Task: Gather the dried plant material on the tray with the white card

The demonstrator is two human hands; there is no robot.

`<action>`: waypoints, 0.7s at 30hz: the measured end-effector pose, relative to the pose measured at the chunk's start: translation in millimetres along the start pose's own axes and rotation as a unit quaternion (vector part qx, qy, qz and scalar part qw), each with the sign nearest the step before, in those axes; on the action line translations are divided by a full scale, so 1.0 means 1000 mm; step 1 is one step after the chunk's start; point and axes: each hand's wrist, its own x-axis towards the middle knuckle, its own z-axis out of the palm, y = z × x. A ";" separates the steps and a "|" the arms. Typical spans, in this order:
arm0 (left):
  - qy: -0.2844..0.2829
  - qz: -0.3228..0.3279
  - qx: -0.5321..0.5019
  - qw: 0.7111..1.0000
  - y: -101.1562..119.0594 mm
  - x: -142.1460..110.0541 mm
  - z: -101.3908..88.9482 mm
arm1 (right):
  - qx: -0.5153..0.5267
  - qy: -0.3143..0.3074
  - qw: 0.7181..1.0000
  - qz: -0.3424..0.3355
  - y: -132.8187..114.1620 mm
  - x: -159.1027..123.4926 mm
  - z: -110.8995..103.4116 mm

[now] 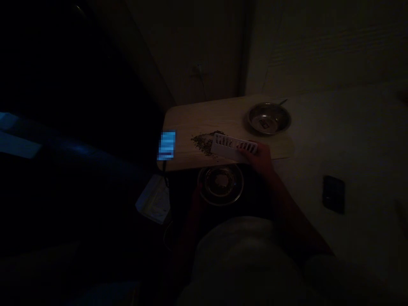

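Note:
The room is very dark. In the head view my right hand (259,157) grips one end of a white plastic strip with a row of slots (225,149). The strip stands over the table, its far end against a pile of small dark bits (202,143), perhaps seeds or dried leaves. Below the table's front edge, a round shiny dish (221,200) has some pale matter in its middle. Dimly seen, my left hand (199,196) is closed on the dish's left rim; most of its fingers are hidden.
A metal bowl (269,121) with a handle poking out behind it stands at the back right of the wooden table (185,117). A lit screen (166,145) is at the left edge. A dark phone (333,194) lies on the pale surface at right. A pale box (154,199) sits lower left.

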 end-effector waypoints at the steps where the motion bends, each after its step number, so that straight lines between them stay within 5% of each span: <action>1: -0.003 -0.004 -0.001 1.000 0.000 0.000 0.000 | 0.000 -0.007 1.000 0.000 -0.001 0.000 0.001; 16: -0.040 0.010 0.004 0.999 -0.002 0.004 -0.005 | -0.063 -0.082 0.993 -0.058 -0.008 0.013 -0.005; 21: -0.014 -0.016 0.007 1.000 0.000 0.000 -0.001 | -0.077 -0.049 0.993 -0.081 -0.005 0.022 0.003</action>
